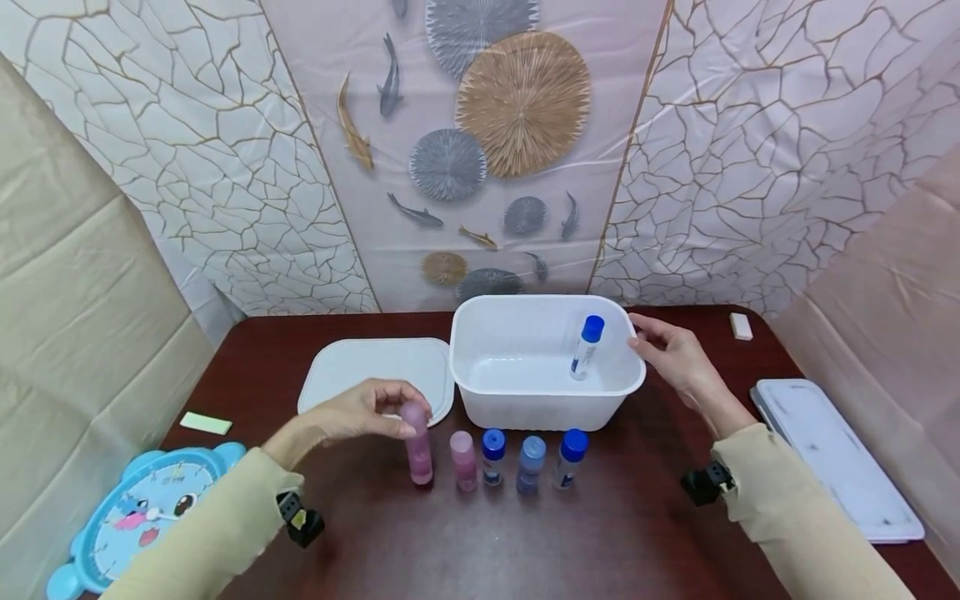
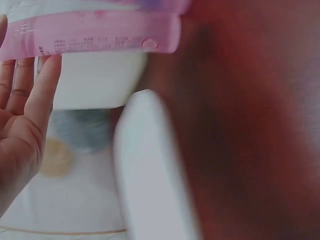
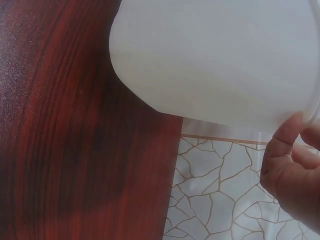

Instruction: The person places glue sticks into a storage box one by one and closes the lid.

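My left hand (image 1: 367, 410) pinches the upper part of a pink bottle (image 1: 419, 458), held upright at the left end of a row of small bottles; I cannot tell if its base touches the table. In the left wrist view, small print runs along the pink bottle (image 2: 100, 34). To its right stand another pink bottle (image 1: 464, 467), two clear bottles with dark blue caps (image 1: 574, 445) and a light blue bottle (image 1: 530, 467). Behind them sits a white plastic bin (image 1: 540, 410), whose right rim my right hand (image 1: 671, 357) grips. A blue-capped clear bottle (image 1: 585, 350) leans inside the bin.
Left of the bin lies a white lid (image 1: 375, 367). A blue cartoon clock (image 1: 153, 512) and a pale green strip (image 1: 206, 422) lie at the left. At the right are a white flat case (image 1: 836, 458) and a small white block (image 1: 741, 326). Patterned curtain stands behind the table.
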Available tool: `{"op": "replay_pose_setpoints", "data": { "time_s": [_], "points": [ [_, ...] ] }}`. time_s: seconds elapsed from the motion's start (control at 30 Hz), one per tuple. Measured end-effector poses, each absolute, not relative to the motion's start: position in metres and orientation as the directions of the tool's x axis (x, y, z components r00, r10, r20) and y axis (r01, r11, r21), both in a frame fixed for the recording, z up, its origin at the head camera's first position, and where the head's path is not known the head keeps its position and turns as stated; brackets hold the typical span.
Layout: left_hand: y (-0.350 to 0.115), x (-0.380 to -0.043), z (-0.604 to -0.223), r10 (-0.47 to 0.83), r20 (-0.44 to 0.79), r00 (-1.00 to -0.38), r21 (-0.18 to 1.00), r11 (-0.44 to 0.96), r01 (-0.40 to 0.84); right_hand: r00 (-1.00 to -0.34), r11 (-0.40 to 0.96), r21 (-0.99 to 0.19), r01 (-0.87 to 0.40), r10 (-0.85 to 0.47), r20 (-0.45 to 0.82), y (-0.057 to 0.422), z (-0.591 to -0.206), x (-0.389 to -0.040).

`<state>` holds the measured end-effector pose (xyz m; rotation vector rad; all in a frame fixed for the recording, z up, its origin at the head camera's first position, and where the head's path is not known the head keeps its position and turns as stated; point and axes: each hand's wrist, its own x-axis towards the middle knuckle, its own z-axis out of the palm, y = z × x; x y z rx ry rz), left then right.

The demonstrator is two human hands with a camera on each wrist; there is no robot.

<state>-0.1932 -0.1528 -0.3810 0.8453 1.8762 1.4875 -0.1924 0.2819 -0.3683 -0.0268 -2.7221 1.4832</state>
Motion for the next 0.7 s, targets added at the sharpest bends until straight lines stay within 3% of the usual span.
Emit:
{"op": "replay_pose_setpoints", "data": {
  "time_s": [0.2, 0.37, 0.53, 0.7],
  "points": [
    [-0.144, -0.212, -0.311, 0.652, -0.038, -0.758, 0.977, 0.183, 0.108, -0.999, 0.549, -0.836, 0.013, 0.043, 0.012, 0.283, -0.366, -0.192],
    [-0.090, -0.223, -0.277, 0.489, -0.009, -0.872, 0.997, 0.076, 0.032, -0.999, 0.549, -0.836, 0.010, 0.045, 0.017, 0.286, -0.365, -0.192],
    [-0.022, -0.226, -0.291, 0.395, -0.009, -0.919, 0.999, 0.034, 0.005, -0.999, 0.549, -0.836, 0.000, 0.040, 0.027, 0.285, -0.367, -0.191],
    [0.027, -0.225, -0.321, 0.402, -0.041, -0.915, 0.996, 0.093, -0.004, -0.999, 0.536, -0.844, -0.011, 0.032, 0.034, 0.282, -0.368, -0.190]
  ]
}}
